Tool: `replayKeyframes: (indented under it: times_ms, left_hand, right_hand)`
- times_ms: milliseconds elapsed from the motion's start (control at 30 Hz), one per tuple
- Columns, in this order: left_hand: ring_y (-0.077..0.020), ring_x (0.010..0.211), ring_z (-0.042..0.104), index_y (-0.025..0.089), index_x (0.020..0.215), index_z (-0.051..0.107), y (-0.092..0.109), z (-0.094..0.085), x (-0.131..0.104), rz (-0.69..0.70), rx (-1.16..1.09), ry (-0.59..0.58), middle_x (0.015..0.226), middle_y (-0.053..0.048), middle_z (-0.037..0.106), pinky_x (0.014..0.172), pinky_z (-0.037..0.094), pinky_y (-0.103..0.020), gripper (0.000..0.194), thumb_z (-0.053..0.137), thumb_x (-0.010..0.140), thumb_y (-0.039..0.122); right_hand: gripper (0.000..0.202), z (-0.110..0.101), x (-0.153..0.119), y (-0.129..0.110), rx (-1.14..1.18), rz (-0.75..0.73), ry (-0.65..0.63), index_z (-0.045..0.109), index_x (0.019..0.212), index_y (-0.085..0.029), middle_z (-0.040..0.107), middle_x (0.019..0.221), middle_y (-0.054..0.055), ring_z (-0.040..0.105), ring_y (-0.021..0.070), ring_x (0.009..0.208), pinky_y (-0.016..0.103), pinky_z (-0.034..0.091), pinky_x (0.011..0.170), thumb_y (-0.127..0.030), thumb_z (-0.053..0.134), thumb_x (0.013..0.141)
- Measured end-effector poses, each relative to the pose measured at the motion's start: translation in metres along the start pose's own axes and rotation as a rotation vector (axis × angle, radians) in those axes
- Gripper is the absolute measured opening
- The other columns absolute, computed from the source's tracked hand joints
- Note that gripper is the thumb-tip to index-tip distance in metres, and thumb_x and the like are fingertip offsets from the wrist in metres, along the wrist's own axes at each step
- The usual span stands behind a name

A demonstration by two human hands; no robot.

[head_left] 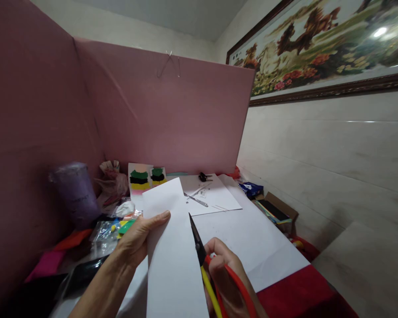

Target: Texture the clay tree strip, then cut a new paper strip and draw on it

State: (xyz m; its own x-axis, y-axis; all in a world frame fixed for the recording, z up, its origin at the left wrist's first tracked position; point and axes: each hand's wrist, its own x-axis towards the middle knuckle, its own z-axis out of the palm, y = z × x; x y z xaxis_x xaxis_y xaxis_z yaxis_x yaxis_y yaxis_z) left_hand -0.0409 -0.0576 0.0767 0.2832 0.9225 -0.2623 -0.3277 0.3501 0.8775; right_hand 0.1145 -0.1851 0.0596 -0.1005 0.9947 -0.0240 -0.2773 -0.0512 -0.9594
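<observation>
The left hand (pixel 141 236) pinches white paper (pixel 172 265) above the bench (pixel 292 291), thumb on top. The right hand (pixel 230 260) curls around scissors (pixel 199 247), blades together, just beside the paper's edge. If the paper flops, the sharp tip could poke it.

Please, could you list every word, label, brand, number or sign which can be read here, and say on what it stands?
No text reads clearly.
Purple cylinder: dark lettering, too blurred.
Small printed label: too small.
Blue packet: white mark, unreadable.
Framed picture: dark signs near its upper left corner, too small.
White paper in the left hand: no writing visible.
</observation>
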Motion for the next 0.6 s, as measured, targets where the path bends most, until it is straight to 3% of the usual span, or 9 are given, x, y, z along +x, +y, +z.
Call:
replayKeyframes:
  times_ms: [267, 600]
  left_hand:
    - [-0.0243, 0.057, 0.069, 0.013, 0.091, 0.069, -0.0021, -0.0032, 0.0034, 0.017, 0.000, -0.027, 0.073, -0.008, 0.075, 0.056, 0.058, -0.034, 0.040, 0.084, 0.055, 0.020]
    - [-0.0216, 0.055, 0.067, 0.014, 0.089, 0.067, -0.0013, -0.0008, 0.0006, -0.008, 0.004, -0.029, 0.072, -0.007, 0.075, 0.054, 0.058, -0.032, 0.038, 0.084, 0.056, 0.021]
  right_hand:
    - [0.061, 0.0032, -0.0005, 0.0026, -0.008, -0.030, 0.100, 0.040, 0.084, -0.022, 0.036, 0.044, -0.012, 0.028, 0.0042, 0.039, 0.016, 0.023, 0.038, -0.076, 0.061, 0.068]
    - [0.084, 0.0019, 0.0003, -0.0037, -0.042, 0.025, 0.043, 0.041, 0.092, -0.020, 0.043, 0.043, -0.010, 0.036, 0.0054, 0.036, 0.015, 0.031, 0.036, -0.094, 0.041, 0.053]
